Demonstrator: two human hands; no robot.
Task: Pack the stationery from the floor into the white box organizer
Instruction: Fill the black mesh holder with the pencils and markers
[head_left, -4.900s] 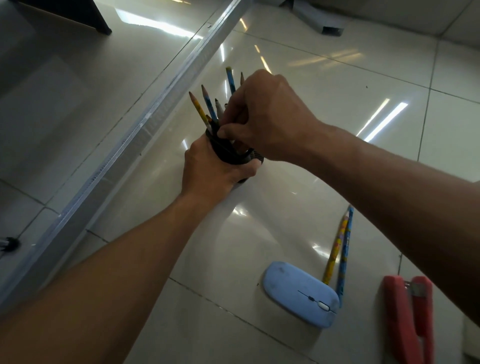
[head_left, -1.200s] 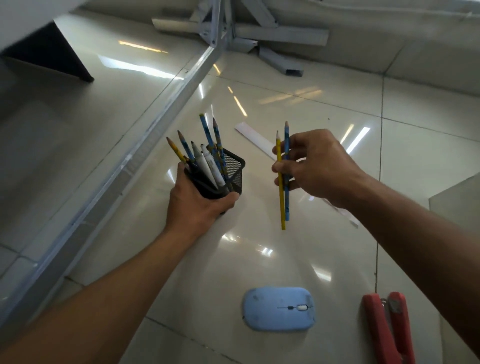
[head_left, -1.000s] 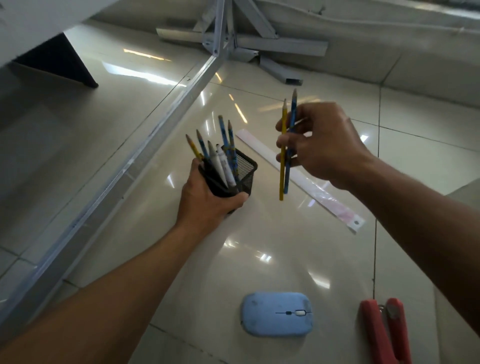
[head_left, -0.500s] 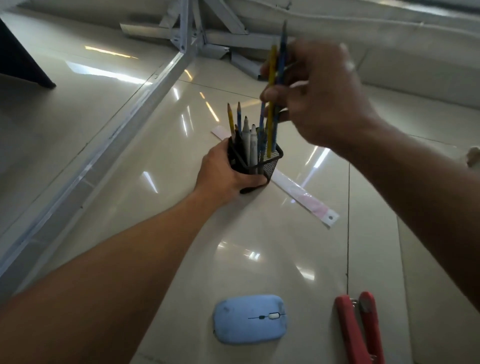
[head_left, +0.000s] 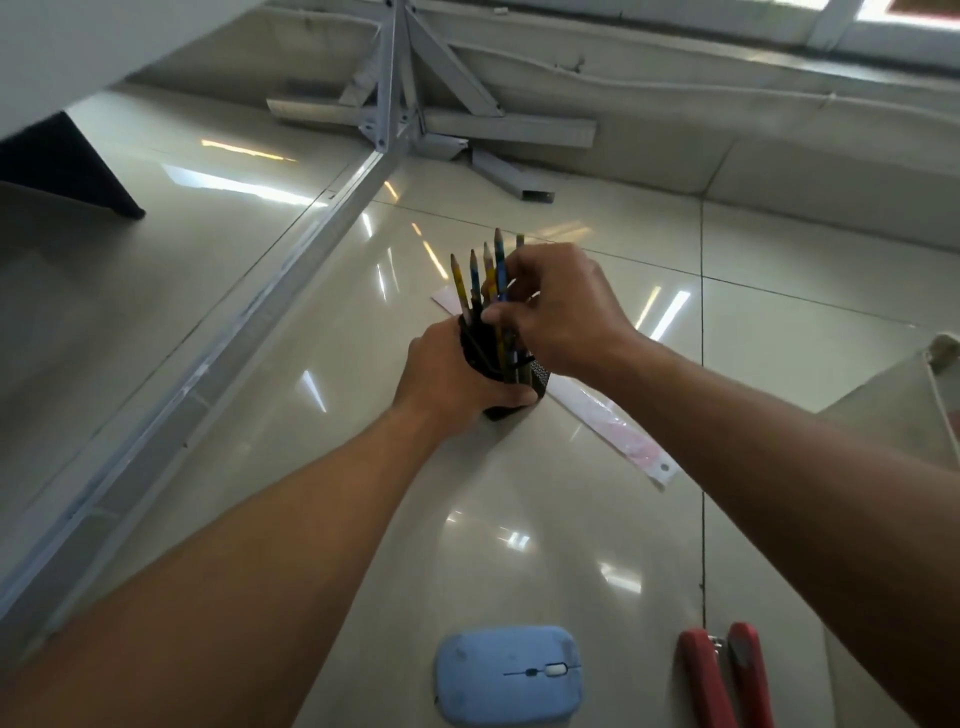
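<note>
A black mesh pencil cup (head_left: 537, 378) stands on the tiled floor, filled with several pencils (head_left: 474, 283). My left hand (head_left: 447, 371) grips the cup from the left side. My right hand (head_left: 563, 312) is right above the cup, its fingers curled around the yellow and blue pencils that now sit in the cup among the others. A white ruler (head_left: 621, 434) lies on the floor behind the cup. A light blue mouse (head_left: 509, 675) and a red stapler (head_left: 727, 675) lie near the bottom edge.
A grey metal rail (head_left: 218, 358) runs diagonally along the left, meeting a metal frame (head_left: 395, 98) at the back wall. A pale box corner (head_left: 914, 410) shows at the right edge.
My right hand carried the yellow and blue pencils from the air down into the cup. My left hand kept hold of the cup. The camera view shifted.
</note>
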